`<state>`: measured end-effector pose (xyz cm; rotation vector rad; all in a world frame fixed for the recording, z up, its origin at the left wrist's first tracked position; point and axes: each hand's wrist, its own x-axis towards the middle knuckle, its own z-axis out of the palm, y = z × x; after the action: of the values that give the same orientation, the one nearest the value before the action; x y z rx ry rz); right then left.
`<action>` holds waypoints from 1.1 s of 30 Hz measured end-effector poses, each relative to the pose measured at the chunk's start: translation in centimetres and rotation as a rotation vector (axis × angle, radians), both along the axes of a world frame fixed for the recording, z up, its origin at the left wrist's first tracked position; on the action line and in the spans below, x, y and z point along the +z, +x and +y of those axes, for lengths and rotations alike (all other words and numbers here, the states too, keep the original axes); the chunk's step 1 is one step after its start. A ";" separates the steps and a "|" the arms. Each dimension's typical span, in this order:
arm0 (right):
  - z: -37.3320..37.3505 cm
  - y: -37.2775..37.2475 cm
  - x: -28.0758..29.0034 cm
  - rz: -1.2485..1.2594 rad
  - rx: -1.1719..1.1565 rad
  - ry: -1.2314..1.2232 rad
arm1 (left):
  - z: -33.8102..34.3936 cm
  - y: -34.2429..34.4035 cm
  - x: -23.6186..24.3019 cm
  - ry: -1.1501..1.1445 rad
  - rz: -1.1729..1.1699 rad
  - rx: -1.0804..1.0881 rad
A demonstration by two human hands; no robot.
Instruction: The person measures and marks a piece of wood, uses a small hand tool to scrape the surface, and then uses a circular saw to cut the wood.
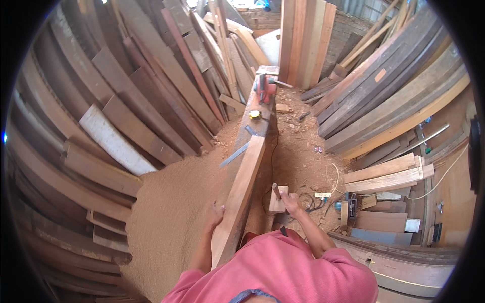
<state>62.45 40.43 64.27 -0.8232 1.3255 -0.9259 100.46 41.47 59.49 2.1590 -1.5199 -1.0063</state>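
A long planed wooden beam (pixel 240 191) runs away from my body along a narrow workbench. At its left side is my left hand (pixel 216 214), fingers partly apart and holding nothing; I cannot tell whether it touches the beam. To the right of the beam, my right hand (pixel 290 202) grips a pale wooden block with a dark peg (pixel 277 206) standing out of it. Beyond the beam's far end lies a try square (pixel 235 153), its metal blade pointing left. Farther along the bench are a yellow tape measure (pixel 254 115) and a red power tool (pixel 265 89).
Planks (pixel 146 86) lean in rows along the left, and more boards (pixel 389 86) along the right. Sawdust (pixel 166 212) covers the floor. At the right lie a coiled cable (pixel 312 203), a teal power tool (pixel 348 206), a power strip (pixel 322 195) and stacked offcuts (pixel 386 174).
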 end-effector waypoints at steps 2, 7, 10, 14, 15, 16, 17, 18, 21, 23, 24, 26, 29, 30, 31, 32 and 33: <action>0.3 -5.8 -6.1 0.064 -0.059 0.056 | -3.8 -2.6 -0.4 0.003 0.031 0.018; -1.0 -12.2 -5.9 0.476 -0.001 0.194 | -10.0 -5.2 0.6 0.051 -0.013 0.051; -1.6 -14.5 -5.7 0.451 -0.112 0.144 | -14.4 -7.4 0.3 0.090 -0.065 -0.009; -2.7 -16.0 -7.2 0.480 -0.227 0.281 | -20.0 -9.4 -1.2 0.056 -0.131 -0.042; -2.5 -16.6 -7.5 0.508 -0.222 0.297 | -20.9 -9.9 -1.6 0.055 -0.139 -0.056; -2.5 -16.5 -8.2 0.563 -0.239 0.296 | -21.6 -9.4 -3.0 0.049 -0.197 -0.075; -2.5 -16.1 -9.3 0.613 -0.253 0.276 | -22.8 -7.9 -4.8 0.028 -0.260 -0.084; -2.7 -16.2 -10.1 0.672 -0.277 0.259 | -24.2 -7.2 -6.1 0.008 -0.313 -0.104; -2.8 -16.5 -8.3 0.492 -0.283 0.421 | -26.5 -7.3 -8.1 0.155 -0.319 -0.145; -2.8 -17.1 -7.8 0.491 -0.256 0.560 | -28.1 -8.3 -8.9 0.247 -0.281 -0.153; -2.9 -17.5 -8.0 0.536 -0.256 0.579 | -28.8 -8.7 -9.3 0.294 -0.262 -0.156; -3.9 -17.5 -8.1 0.603 -0.239 0.606 | -30.1 -6.6 -10.4 0.267 -0.137 -0.152; -7.9 -14.7 -4.0 0.580 -0.232 0.578 | -31.6 -2.7 -11.5 0.183 -0.041 -0.039; -8.2 -14.7 -5.4 0.622 -0.184 0.619 | -32.5 -2.3 -11.6 0.142 -0.012 0.005; -7.6 -15.6 -6.7 0.685 -0.157 0.682 | -33.8 -4.3 -11.3 0.185 -0.043 -0.056; -6.1 -16.8 -7.7 0.748 -0.140 0.759 | -35.7 -7.7 -9.7 0.232 -0.069 -0.132; -6.0 -16.9 -7.5 0.722 -0.178 0.758 | -37.4 -9.3 -8.1 0.263 -0.116 -0.190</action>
<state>45.58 34.40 56.81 -0.4379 2.2071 -0.1697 91.18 4.07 51.37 2.3175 -1.7613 -1.2231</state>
